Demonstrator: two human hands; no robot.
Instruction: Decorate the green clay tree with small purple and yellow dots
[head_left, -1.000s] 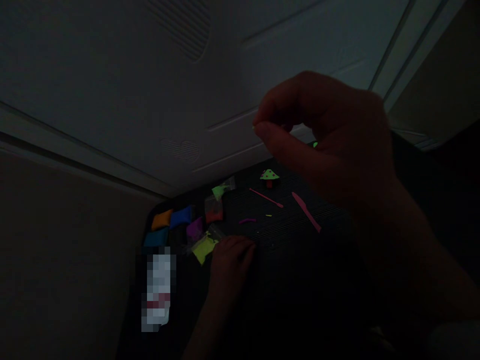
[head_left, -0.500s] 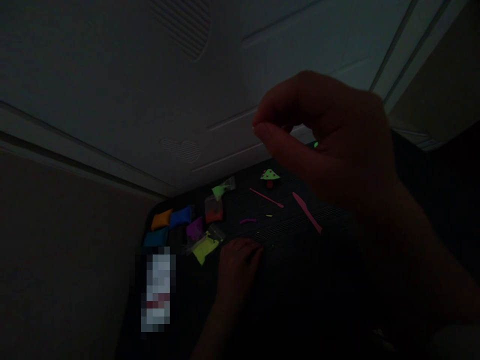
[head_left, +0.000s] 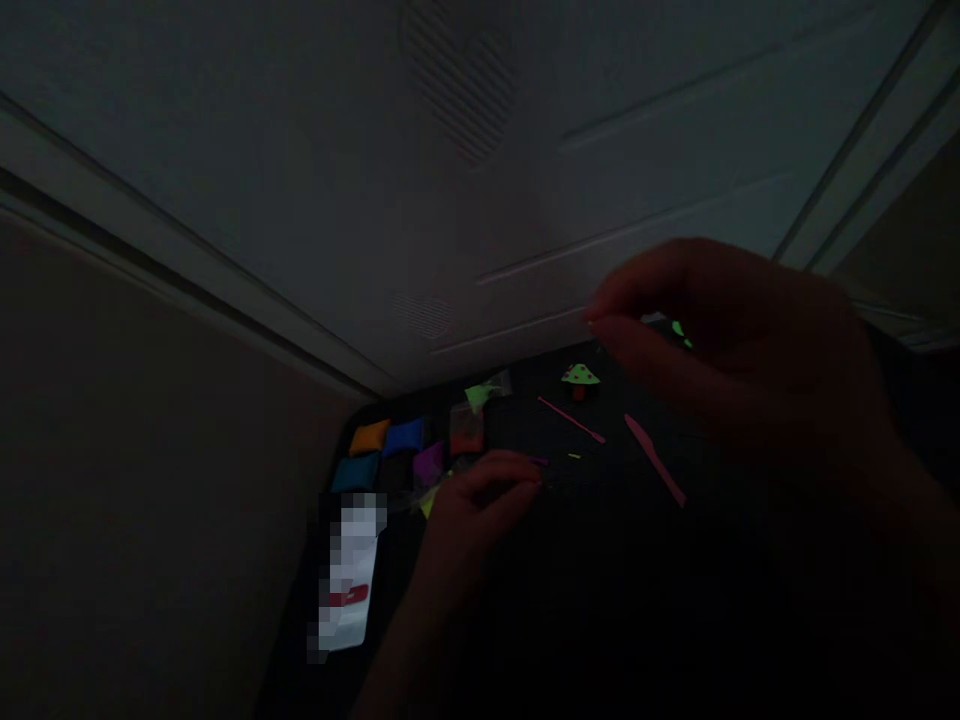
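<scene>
My right hand (head_left: pixel 720 350) is raised above the table, thumb and forefinger pinched on a tiny yellowish bit of clay (head_left: pixel 591 323) that barely shows. Low over the tabletop, my left hand (head_left: pixel 484 505) has its thumb and fingertips pressed together; whatever lies between them is too small to make out. Just beyond its fingertips is a purple clay strip (head_left: pixel 541 461), partly covered by the hand. A small yellow clay strip (head_left: pixel 574 456) lies to the right of that. Farther back stands a clay mushroom (head_left: pixel 580 377) with a green, red-dotted cap and a red stem.
A thin pink modelling tool (head_left: pixel 571 420) and a pink plastic knife (head_left: pixel 654 460) lie on the dark table. Several clay packets, among them orange (head_left: pixel 370 437), blue (head_left: pixel 404 438) and teal (head_left: pixel 355 472), sit at left near a white pouch (head_left: pixel 349 610). A pale door (head_left: pixel 300 200) rises behind.
The view has shifted, so the table items appear farther right. My left hand has moved toward the purple strip, now covering part of it, and its fingers have come together. My right hand keeps its pinch.
</scene>
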